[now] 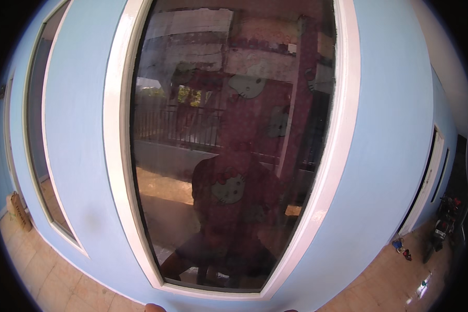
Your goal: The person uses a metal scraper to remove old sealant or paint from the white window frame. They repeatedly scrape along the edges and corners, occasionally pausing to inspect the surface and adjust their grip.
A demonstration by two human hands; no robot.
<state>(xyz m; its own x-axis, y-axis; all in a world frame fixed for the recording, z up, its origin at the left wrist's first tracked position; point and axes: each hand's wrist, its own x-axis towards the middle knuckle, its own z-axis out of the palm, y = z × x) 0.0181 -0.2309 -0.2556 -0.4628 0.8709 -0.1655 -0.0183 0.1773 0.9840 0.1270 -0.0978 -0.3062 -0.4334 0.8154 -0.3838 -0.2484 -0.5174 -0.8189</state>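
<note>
Straight before me is a tall window pane (171, 234) of dark glass in a white frame (115, 97). Behind the glass hangs a dark pink curtain (243, 128) printed with cartoon cat faces. The glass mirrors a person's dark outline, a railing and a sunlit floor. At the bottom edge shows a sliver of skin, seemingly my left hand (155, 308). A smaller, darker sliver further right, seemingly my right hand (291, 311), is almost wholly cut off. Whatever either hand holds or touches lies outside the picture.
The light blue wall (390, 117) runs along both sides. At left are a second narrow window (37, 128) and a brown bag (18, 212) bearing writing on the tiled floor (58, 284). At right are a white door (425, 183), footwear (398, 245) and a motorcycle (440, 230).
</note>
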